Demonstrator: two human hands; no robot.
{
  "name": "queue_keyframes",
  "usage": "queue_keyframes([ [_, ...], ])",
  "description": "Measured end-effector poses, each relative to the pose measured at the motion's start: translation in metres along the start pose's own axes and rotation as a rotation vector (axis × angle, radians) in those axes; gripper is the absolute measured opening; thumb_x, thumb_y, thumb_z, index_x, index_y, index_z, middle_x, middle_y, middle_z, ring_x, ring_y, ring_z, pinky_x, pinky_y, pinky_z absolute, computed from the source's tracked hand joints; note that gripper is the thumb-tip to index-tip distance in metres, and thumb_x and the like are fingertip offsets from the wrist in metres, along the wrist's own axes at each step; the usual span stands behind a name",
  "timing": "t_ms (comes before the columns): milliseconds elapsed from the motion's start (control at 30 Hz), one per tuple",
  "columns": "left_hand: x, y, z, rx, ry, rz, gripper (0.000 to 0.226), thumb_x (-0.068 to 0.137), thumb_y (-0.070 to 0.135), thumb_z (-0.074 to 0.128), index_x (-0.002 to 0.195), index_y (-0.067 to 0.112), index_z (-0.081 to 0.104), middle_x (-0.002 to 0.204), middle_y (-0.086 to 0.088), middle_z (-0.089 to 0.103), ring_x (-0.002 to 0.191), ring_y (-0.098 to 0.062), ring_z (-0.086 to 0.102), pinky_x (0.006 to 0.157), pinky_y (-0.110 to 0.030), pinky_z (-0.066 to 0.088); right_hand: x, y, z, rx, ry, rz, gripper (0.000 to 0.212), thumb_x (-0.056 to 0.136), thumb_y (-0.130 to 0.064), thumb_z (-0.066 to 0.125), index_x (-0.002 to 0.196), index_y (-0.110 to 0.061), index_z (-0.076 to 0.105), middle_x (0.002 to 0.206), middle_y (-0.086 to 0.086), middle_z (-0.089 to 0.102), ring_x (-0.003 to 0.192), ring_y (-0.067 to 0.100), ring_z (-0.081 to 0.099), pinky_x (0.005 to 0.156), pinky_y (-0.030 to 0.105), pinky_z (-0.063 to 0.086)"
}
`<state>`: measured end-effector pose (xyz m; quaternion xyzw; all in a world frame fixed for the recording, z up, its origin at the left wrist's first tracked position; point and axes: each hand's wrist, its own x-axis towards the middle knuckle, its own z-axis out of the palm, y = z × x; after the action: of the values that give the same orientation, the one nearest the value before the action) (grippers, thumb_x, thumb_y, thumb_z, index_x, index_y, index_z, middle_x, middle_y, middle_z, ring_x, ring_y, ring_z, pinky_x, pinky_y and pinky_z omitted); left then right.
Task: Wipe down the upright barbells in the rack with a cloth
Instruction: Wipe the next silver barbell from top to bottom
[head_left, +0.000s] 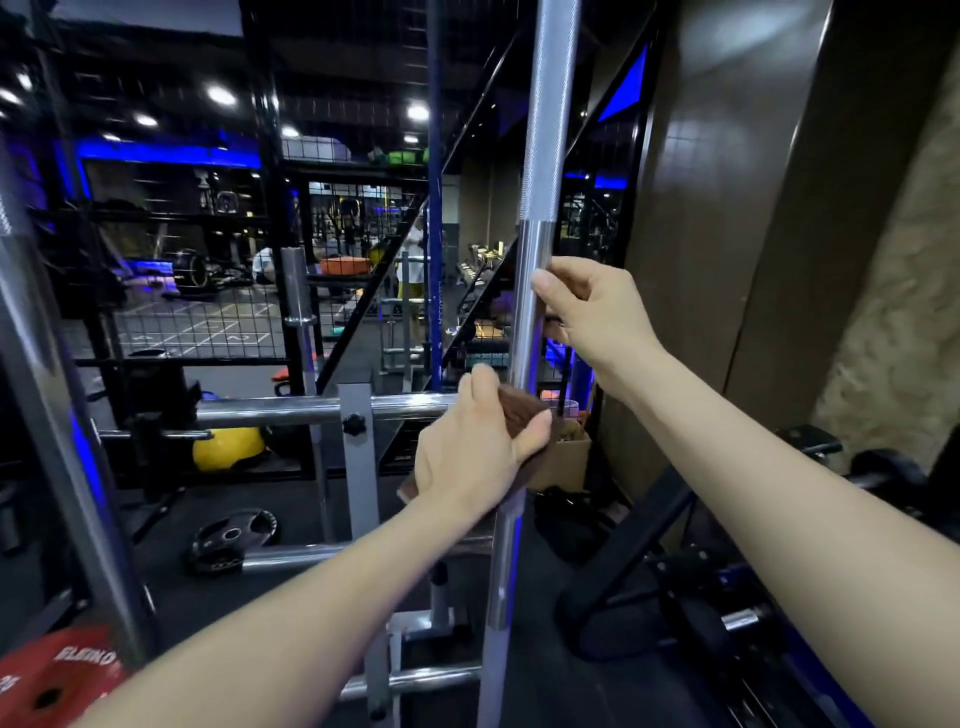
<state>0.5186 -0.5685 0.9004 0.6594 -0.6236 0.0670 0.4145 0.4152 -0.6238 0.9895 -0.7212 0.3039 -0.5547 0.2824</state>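
The scene is viewed from a single head-worn wide-angle camera, faced forward and slightly downward, held close to an upright barbell (530, 332) at arm's reach.

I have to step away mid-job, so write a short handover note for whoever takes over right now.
Left hand: grips the brown cloth, wrapped around the upright barbell on its smooth section.
Right hand: grip on the same bar, just above the cloth, steadying it.
Done: cannot tell how much of this bar is wiped.
Left: the knurled part above, the sleeve below, then the other bar at far left.
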Motion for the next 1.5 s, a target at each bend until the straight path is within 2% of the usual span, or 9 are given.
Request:
queue_keyframes([
  [133, 0.022, 0.008, -0.013, -0.027, 0.115, 0.015, 0.052, 0.085, 0.061, 0.047, 0.106, 0.015, 0.034, 0.108, -0.003, 0.054, 0.089, -0.032, 0.06, 0.064, -0.039, 0.041, 0.0, 0.004, 0.004, 0.003, 0.002, -0.031, 0.021, 0.096, -0.019, 0.056, 0.096, 0.0, 0.065, 0.083, 0.014, 0.061, 0.076, 0.011, 0.05, 0.079, 0.043, 0.051],
  [300, -0.022, -0.014, 0.018, 0.054, -0.1, -0.085, 0.052, 0.086, 0.061, 0.047, 0.107, 0.016, 0.034, 0.109, -0.001, 0.056, 0.096, -0.029, 0.061, 0.074, -0.042, 0.048, 0.0, 0.007, 0.005, 0.02, 0.008, -0.012, 0.016, 0.097, -0.018, 0.052, 0.094, -0.014, 0.067, 0.079, -0.002, 0.062, 0.069, 0.007, 0.052, 0.071, 0.032, 0.048],
  [400, -0.019, -0.015, 0.017, 0.072, -0.113, -0.093, 0.051, 0.087, 0.061, 0.046, 0.106, 0.015, 0.034, 0.108, -0.003, 0.058, 0.095, -0.03, 0.061, 0.075, -0.043, 0.048, 0.001, 0.005, 0.003, -0.041, 0.011, -0.018, 0.021, 0.098, -0.016, 0.051, 0.096, -0.001, 0.065, 0.063, -0.011, 0.052, 0.056, 0.001, 0.045, 0.069, 0.03, 0.042],
  [633, 0.014, 0.007, -0.008, -0.062, 0.104, -0.011, 0.054, 0.082, 0.068, 0.048, 0.098, 0.019, 0.03, 0.104, -0.003, 0.054, 0.088, -0.03, 0.061, 0.07, -0.043, 0.049, -0.004, 0.004, 0.005, -0.054, 0.001, -0.069, 0.026, 0.098, -0.02, 0.052, 0.097, 0.003, 0.063, 0.069, -0.002, 0.051, 0.058, 0.004, 0.04, 0.065, 0.027, 0.039],
  [867, -0.022, -0.016, 0.02, 0.143, -0.124, -0.152, 0.069, 0.084, 0.07, 0.04, 0.12, 0.012, 0.035, 0.117, -0.003, 0.054, 0.098, -0.028, 0.062, 0.071, -0.039, 0.047, -0.008, 0.013, 0.008, -0.016, -0.016, 0.026, 0.021, 0.098, -0.022, 0.051, 0.087, -0.009, 0.064, 0.061, -0.01, 0.047, 0.061, 0.009, 0.04, 0.069, 0.033, 0.041],
  [1100, 0.018, 0.027, -0.014, 0.048, 0.09, -0.105, 0.061, 0.084, 0.065, 0.05, 0.113, 0.013, 0.035, 0.112, -0.005, 0.053, 0.094, -0.033, 0.061, 0.062, -0.037, 0.037, -0.011, 0.012, 0.001, -0.044, -0.019, -0.049, 0.025, 0.096, -0.018, 0.055, 0.076, -0.004, 0.059, 0.059, -0.002, 0.045, 0.06, 0.011, 0.038, 0.063, 0.029, 0.033],
  [1233, -0.013, 0.016, 0.009, 0.095, 0.034, -0.191, 0.057, 0.083, 0.064, 0.052, 0.108, 0.016, 0.033, 0.113, -0.003, 0.053, 0.097, -0.032, 0.061, 0.066, -0.038, 0.038, -0.013, 0.024, 0.002, 0.006, -0.033, -0.031, 0.023, 0.095, -0.022, 0.056, 0.093, -0.001, 0.066, 0.071, 0.014, 0.056, 0.067, 0.015, 0.045, 0.065, 0.038, 0.043],
  [1367, -0.036, 0.004, 0.034, 0.098, -0.075, -0.321, 0.057, 0.083, 0.065, 0.049, 0.105, 0.016, 0.032, 0.113, -0.004, 0.053, 0.099, -0.032, 0.061, 0.073, -0.041, 0.043, -0.019, 0.038, 0.003, -0.004, -0.074, -0.006, 0.015, 0.095, -0.018, 0.056, 0.097, -0.007, 0.067, 0.078, 0.003, 0.061, 0.072, 0.012, 0.05, 0.071, 0.032, 0.045],
  [1500, -0.027, 0.01, 0.028, 0.139, -0.055, -0.294, 0.055, 0.083, 0.067, 0.048, 0.1, 0.017, 0.031, 0.115, -0.004, 0.055, 0.098, -0.033, 0.061, 0.069, -0.039, 0.041, -0.022, 0.042, 0.0, 0.003, -0.139, 0.041, 0.02, 0.095, -0.021, 0.056, 0.091, -0.003, 0.065, 0.073, 0.003, 0.058, 0.074, 0.018, 0.051, 0.08, 0.049, 0.051],
])
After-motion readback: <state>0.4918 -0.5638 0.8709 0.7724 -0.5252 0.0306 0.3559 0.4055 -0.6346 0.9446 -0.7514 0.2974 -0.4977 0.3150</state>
